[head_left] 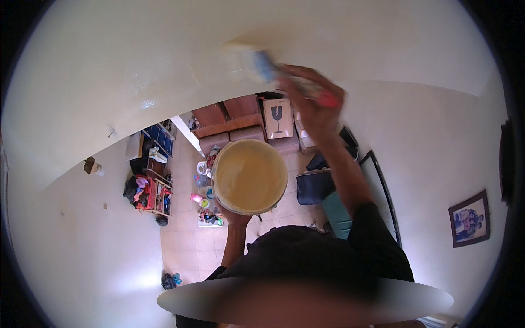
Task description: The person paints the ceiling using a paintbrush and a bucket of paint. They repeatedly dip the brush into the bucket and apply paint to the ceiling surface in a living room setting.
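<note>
My right hand (316,104) is raised and closed around the handle of a paintbrush (264,66) with a blue band. The pale bristles are smeared by motion and lie at or close to the cream painted surface (180,49) overhead; contact is hard to tell. A tan smudge or shadow shows beside them. Lower down, my left hand (236,215) supports a round bucket (249,211) from beneath and its near side. Tan paint (249,175) fills the visible inside of the bucket. Most of the left fingers are hidden under it.
Far below on the tiled floor (183,240) stand brown seats (229,126), a cardboard box (279,117), and a dark blue seat (314,187). Clothes (142,191) are piled at the left. A framed picture (469,218) hangs on the right wall.
</note>
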Motion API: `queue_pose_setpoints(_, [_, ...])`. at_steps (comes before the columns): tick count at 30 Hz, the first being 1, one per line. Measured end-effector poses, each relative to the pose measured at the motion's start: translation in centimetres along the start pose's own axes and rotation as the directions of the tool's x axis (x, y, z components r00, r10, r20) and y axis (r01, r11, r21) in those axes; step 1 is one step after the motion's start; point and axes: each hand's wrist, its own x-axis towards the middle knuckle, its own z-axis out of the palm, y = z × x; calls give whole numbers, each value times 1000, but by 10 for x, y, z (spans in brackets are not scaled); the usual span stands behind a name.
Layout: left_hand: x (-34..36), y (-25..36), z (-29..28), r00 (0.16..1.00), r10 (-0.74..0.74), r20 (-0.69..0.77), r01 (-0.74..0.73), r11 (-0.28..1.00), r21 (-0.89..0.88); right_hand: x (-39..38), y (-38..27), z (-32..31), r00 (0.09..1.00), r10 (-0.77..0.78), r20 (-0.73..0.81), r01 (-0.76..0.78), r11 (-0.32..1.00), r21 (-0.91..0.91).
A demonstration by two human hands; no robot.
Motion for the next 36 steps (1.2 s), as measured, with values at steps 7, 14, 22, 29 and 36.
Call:
queue_pose_setpoints(7, [3, -1, -25, 988, -124, 88, 139, 973, -185, 5, -3, -181, 813, -113, -571, -163, 898, -409])
queue_pose_setpoints(14, [-4, 3, -27, 985, -155, 78, 169, 957, -237, 2, 19, -145, 826, -473, -307, 27, 577, -816])
queue_pose_setpoints(22, [-17, 1, -80, 996, -89, 1, 86, 957, -276, -45, 4, 95, 851, -524, 33, 511, 811, -285])
queue_pose_setpoints(29, [-12, 7, -76, 992, 57, -109, -53, 998, 32, -29, -25, 176, 877, -428, 219, 432, 901, 33])
queue_pose_setpoints(36, [-6, 10, -56, 995, -99, -9, 96, 979, -181, 13, -4, -7, 999, 24, 38, -23, 999, -39])
